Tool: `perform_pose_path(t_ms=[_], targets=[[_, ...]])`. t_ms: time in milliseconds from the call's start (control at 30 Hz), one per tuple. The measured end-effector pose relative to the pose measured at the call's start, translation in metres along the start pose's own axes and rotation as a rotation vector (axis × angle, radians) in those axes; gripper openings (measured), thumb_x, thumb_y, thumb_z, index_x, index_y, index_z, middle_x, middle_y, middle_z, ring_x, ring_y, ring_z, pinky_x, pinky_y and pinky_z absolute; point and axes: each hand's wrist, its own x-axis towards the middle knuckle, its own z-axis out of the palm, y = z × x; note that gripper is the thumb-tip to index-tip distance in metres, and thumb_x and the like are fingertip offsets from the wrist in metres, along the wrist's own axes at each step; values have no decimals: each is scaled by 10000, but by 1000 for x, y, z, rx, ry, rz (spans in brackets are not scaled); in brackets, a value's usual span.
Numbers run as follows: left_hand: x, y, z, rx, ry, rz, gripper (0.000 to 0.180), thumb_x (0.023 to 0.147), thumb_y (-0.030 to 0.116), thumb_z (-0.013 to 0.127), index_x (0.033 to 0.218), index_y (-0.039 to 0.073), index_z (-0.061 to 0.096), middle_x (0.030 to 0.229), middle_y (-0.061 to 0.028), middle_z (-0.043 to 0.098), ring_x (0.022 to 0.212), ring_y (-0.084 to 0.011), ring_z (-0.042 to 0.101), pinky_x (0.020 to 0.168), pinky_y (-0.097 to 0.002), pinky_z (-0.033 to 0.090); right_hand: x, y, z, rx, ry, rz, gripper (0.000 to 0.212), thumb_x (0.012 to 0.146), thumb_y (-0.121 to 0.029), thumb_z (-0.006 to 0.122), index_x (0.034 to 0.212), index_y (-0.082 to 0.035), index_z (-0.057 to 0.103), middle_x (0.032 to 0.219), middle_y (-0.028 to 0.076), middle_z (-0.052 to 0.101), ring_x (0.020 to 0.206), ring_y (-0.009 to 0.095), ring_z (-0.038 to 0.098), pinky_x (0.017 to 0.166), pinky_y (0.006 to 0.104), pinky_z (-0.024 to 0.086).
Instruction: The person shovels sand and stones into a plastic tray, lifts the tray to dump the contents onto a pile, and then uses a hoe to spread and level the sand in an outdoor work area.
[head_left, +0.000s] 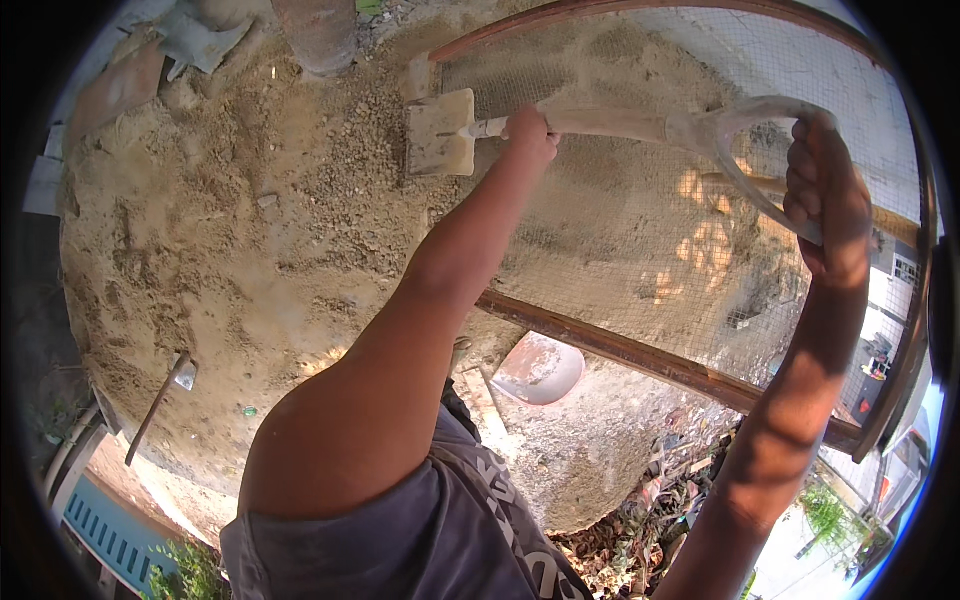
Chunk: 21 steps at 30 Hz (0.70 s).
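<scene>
A shovel with a pale, sand-caked blade (440, 133) and a light shaft (610, 124) stretches across the top of the view. My left hand (528, 132) grips the shaft just behind the blade. My right hand (825, 200) is closed around the D-shaped grip (745, 130) at the shaft's end. The blade hovers over a heap of sand and gravel (250, 230). Behind the shovel leans a wire-mesh sieve in a rusty metal frame (620, 350), with sand showing through the mesh.
A round reddish pan (540, 370) lies on the sand under the sieve frame. A hoe-like tool with a long handle (160, 395) rests at the heap's left edge. Flat stones (115, 90) lie top left, dry leaves (630, 530) at the bottom.
</scene>
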Motion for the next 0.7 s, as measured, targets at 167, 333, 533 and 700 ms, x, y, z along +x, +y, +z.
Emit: perform_pose_path(t_ms=[167, 333, 533, 700], targets=[[-68, -63, 20, 100, -84, 12, 340, 940, 88, 469, 1207, -18, 286, 1084, -149, 417, 899, -222, 551, 704, -322, 560, -67, -45, 8, -126, 146, -28, 401, 954, -380, 532, 1014, 15, 574, 606, -65, 341, 443, 13, 254, 384, 200, 167], [-64, -80, 2, 63, -12, -103, 346, 929, 56, 484, 1189, -6, 264, 1083, -148, 408, 905, -233, 549, 718, -338, 565, -55, -49, 29, -247, 233, -1, 332, 939, -333, 564, 1000, -7, 575, 649, -60, 378, 494, 15, 296, 409, 194, 207], [-15, -43, -58, 77, 23, -33, 400, 952, 128, 502, 1259, 5, 277, 1076, -153, 441, 877, -250, 560, 686, -358, 566, -46, 3, 44, -57, 121, 83, 325, 933, -350, 567, 967, -27, 563, 640, -54, 408, 485, 18, 328, 403, 182, 263], [-33, -25, -82, 120, 4, -33, 378, 959, 141, 497, 1247, 17, 285, 1034, -132, 444, 834, -225, 562, 621, -327, 535, -70, -8, 32, -56, 180, 98, 324, 950, -344, 550, 968, -21, 563, 624, -49, 416, 452, 19, 333, 374, 189, 259]])
